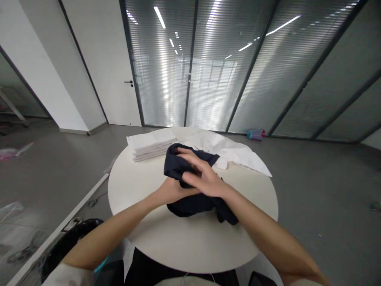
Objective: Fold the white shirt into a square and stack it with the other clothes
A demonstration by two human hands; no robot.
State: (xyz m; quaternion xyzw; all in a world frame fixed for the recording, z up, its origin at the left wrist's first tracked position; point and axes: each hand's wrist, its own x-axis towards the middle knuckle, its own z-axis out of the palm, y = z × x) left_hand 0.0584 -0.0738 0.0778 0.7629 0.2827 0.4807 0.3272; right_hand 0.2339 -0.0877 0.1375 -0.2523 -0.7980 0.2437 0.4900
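Round white table (166, 238), hands (190, 180) gripping dark garment (193, 204)

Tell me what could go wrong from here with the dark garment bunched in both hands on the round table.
1. The dark garment is crumpled under the right hand and left hand; any fold made now may come out uneven.
2. A loose end trails toward the round table edge and could drag the cloth off.
3. The loose white cloth lies close behind; it might get snagged or shifted, and so might the stack of folded white cloths.
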